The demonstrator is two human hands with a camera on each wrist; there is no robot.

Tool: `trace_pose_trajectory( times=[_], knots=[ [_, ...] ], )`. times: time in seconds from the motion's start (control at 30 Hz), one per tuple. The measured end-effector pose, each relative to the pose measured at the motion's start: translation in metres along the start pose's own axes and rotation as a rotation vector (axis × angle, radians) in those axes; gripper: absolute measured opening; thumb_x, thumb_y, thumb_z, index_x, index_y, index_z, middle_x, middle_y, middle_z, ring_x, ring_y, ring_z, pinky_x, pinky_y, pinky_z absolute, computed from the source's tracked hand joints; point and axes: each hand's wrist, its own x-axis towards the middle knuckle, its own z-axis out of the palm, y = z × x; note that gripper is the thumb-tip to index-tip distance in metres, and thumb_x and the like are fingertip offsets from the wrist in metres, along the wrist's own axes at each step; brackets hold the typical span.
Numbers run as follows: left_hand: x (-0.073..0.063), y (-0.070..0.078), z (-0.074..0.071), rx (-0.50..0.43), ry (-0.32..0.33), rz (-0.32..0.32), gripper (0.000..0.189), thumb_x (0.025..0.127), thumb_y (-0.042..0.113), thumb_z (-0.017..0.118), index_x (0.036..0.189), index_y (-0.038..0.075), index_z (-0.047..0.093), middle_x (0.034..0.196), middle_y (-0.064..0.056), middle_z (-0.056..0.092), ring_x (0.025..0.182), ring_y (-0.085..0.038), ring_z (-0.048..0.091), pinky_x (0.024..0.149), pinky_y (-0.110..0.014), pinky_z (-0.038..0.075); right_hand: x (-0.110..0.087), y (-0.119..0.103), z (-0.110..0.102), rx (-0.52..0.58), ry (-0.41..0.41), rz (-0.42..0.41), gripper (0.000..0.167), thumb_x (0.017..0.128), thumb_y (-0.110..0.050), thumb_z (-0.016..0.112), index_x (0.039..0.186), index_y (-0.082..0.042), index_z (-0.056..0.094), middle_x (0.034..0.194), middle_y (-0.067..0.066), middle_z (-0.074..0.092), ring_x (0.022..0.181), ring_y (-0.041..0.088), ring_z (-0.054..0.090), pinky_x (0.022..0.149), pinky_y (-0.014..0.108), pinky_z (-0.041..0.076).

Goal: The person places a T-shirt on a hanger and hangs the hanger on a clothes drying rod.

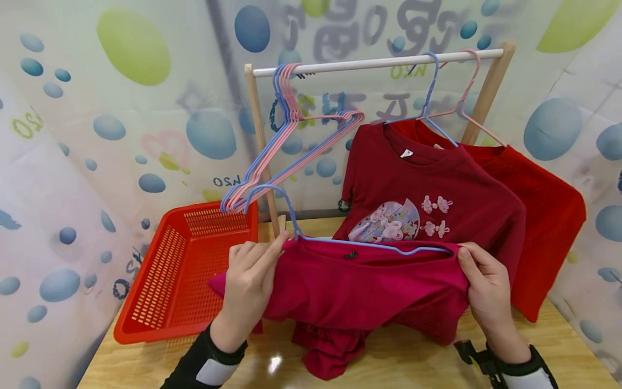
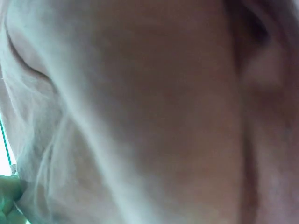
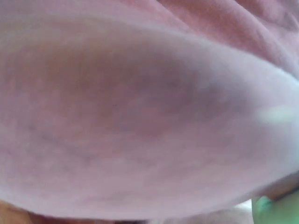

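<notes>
A magenta shirt [image 1: 369, 292] is stretched between both hands in the head view, its lower part hanging in bunched folds over the table. My left hand [image 1: 250, 281] grips it beside the left end of the neckline, close to the hanger's hook. At the other end of the neckline, my right hand [image 1: 488, 283] pinches the edge, thumb on top. A blue hanger [image 1: 350, 243] lies along the neck opening, hook up at the left, with its right end inside the collar. In the wrist views the hands fill most of the picture, and pinkish cloth [image 3: 233, 23] shows in the right one.
Behind stands a rack with a white rail [image 1: 364, 64]. Several blue and pink hangers [image 1: 291, 119] hang at its left. A dark red T-shirt [image 1: 427, 178] and a bright red garment [image 1: 549, 205] hang at its right. A red plastic basket [image 1: 146, 286] sits left on the wooden table [image 1: 277, 356].
</notes>
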Motion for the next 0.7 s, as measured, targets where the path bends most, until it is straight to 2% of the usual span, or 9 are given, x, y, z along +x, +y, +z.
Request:
trace_pose_trajectory(
  times=[0.1, 0.23, 0.3, 0.47, 0.53, 0.6, 0.7],
  knots=[
    [-0.001, 0.003, 0.001, -0.004, -0.007, -0.014, 0.037, 0.117, 0.023, 0.055, 0.126, -0.001, 0.081, 0.080, -0.008, 0.069, 0.075, -0.024, 0.057, 0.074, -0.035, 0.037, 0.001, -0.001, 0.002, -0.111, -0.005, -0.077, 0.034, 0.108, 0.013, 0.054, 0.101, -0.008, 0.080, 0.096, -0.009, 0.075, 0.089, 0.006, 0.062, 0.080, 0.013, 0.046],
    [-0.002, 0.005, 0.003, -0.003, -0.015, -0.017, 0.038, 0.118, 0.022, 0.052, 0.126, -0.002, 0.080, 0.082, -0.009, 0.069, 0.076, -0.025, 0.056, 0.071, -0.033, 0.038, 0.002, 0.001, 0.002, -0.186, -0.034, -0.215, 0.034, 0.105, 0.019, 0.051, 0.102, -0.001, 0.078, 0.102, -0.010, 0.072, 0.097, 0.008, 0.062, 0.090, 0.014, 0.043],
    [-0.002, 0.006, 0.004, 0.002, -0.018, -0.010, 0.039, 0.118, 0.021, 0.050, 0.126, -0.003, 0.080, 0.082, -0.010, 0.069, 0.077, -0.025, 0.056, 0.069, -0.033, 0.040, 0.002, 0.000, 0.002, -0.227, -0.037, -0.259, 0.032, 0.104, 0.020, 0.051, 0.102, 0.002, 0.078, 0.105, -0.011, 0.072, 0.100, 0.007, 0.062, 0.093, 0.014, 0.043],
    [-0.004, 0.006, 0.010, -0.003, -0.004, 0.021, 0.035, 0.118, 0.017, 0.051, 0.126, -0.003, 0.080, 0.082, -0.010, 0.068, 0.076, -0.025, 0.055, 0.066, -0.037, 0.044, 0.001, -0.005, 0.002, -0.353, -0.054, -0.311, 0.018, 0.107, 0.010, 0.058, 0.098, 0.014, 0.072, 0.105, -0.013, 0.070, 0.100, 0.005, 0.063, 0.092, 0.014, 0.044],
    [-0.010, 0.000, 0.017, -0.041, 0.008, 0.022, 0.032, 0.117, 0.015, 0.054, 0.127, -0.002, 0.079, 0.084, -0.009, 0.069, 0.076, -0.024, 0.055, 0.066, -0.035, 0.044, 0.001, -0.003, 0.002, -0.355, -0.077, -0.336, 0.017, 0.107, 0.008, 0.060, 0.098, 0.016, 0.071, 0.106, -0.012, 0.071, 0.102, 0.003, 0.063, 0.092, 0.014, 0.044],
    [-0.016, -0.004, 0.021, -0.093, 0.005, 0.000, 0.029, 0.116, 0.015, 0.058, 0.130, 0.001, 0.079, 0.089, -0.009, 0.072, 0.077, -0.022, 0.056, 0.067, -0.031, 0.045, 0.000, -0.005, 0.003, -0.396, -0.097, -0.345, 0.020, 0.108, 0.003, 0.062, 0.098, 0.017, 0.072, 0.106, -0.012, 0.070, 0.102, 0.001, 0.063, 0.092, 0.014, 0.045],
    [-0.016, -0.002, 0.024, -0.148, 0.011, -0.047, 0.023, 0.105, -0.001, 0.071, 0.126, 0.001, 0.080, 0.091, -0.008, 0.074, 0.077, -0.021, 0.059, 0.066, -0.027, 0.048, 0.000, -0.003, 0.006, -0.438, -0.108, -0.380, 0.012, 0.103, 0.011, 0.063, 0.099, 0.015, 0.074, 0.108, -0.014, 0.069, 0.103, -0.002, 0.062, 0.093, 0.012, 0.045]
  ],
)
